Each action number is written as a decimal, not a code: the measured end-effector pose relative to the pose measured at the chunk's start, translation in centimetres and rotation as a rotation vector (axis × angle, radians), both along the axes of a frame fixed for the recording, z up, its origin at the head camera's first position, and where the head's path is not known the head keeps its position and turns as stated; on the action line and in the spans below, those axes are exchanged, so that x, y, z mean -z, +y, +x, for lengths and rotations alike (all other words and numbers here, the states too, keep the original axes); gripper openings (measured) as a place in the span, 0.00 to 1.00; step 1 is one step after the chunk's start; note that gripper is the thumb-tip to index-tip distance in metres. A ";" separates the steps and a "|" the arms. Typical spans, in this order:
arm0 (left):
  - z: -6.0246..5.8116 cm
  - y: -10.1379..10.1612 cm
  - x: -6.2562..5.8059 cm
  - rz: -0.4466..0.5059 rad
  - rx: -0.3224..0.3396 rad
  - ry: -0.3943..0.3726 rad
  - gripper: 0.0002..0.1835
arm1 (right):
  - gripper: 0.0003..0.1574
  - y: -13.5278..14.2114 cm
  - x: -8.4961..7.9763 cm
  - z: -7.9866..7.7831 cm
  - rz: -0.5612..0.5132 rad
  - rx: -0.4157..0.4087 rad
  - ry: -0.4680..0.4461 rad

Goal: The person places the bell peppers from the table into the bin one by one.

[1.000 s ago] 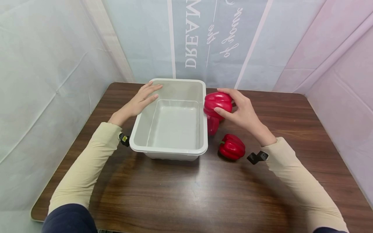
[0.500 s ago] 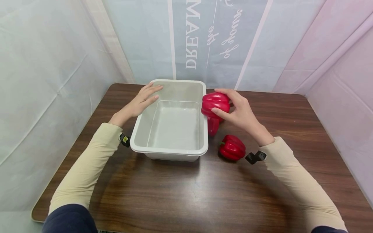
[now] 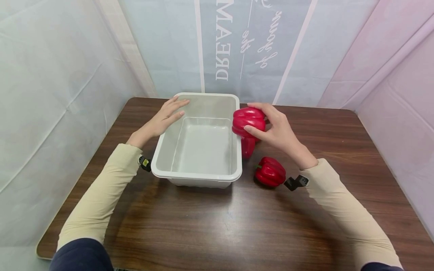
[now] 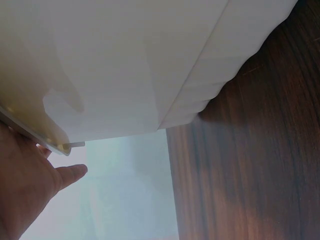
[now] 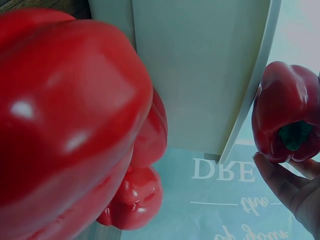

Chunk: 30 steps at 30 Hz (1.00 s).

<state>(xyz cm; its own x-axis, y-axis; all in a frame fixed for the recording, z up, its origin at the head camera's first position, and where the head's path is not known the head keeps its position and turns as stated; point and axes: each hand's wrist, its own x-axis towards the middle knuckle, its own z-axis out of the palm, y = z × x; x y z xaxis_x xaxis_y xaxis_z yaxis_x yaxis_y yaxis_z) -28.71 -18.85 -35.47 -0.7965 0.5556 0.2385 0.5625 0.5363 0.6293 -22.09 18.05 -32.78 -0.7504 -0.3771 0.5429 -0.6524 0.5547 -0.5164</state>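
My right hand [image 3: 282,130] grips a glossy red bell pepper [image 3: 248,121] between thumb and fingers, level with the right rim of a white plastic basin [image 3: 196,175]. In the right wrist view that bell pepper shows its green stem [image 5: 295,135], and it overlaps the basin's rim. My left hand [image 3: 165,117] rests over the basin's left rim with its fingers extended. The left wrist view has the thumb [image 4: 72,174] standing out past the rim. Nothing lies on the visible basin floor.
Another red bell pepper [image 3: 270,172] lies on the brown wooden table [image 3: 203,226], right of the basin. More red peppers [image 3: 248,146] stand against the basin's right side, partly hidden under the right hand. A printed cloth [image 3: 257,45] hangs behind the table.
The right hand has moved a little to the left with the bell pepper, bringing it over the basin's right rim. The left hand and basin stay in place.
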 end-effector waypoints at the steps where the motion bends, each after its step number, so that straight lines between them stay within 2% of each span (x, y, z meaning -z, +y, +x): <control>1: 0.0 0.0 0.0 0.000 -0.001 0.002 0.27 | 0.38 0.0 0.0 0.0 0.001 0.000 0.000; 30: 0.2 0.1 0.1 0.020 -0.002 0.010 0.28 | 0.38 -0.3 0.1 0.1 -0.016 -0.013 0.008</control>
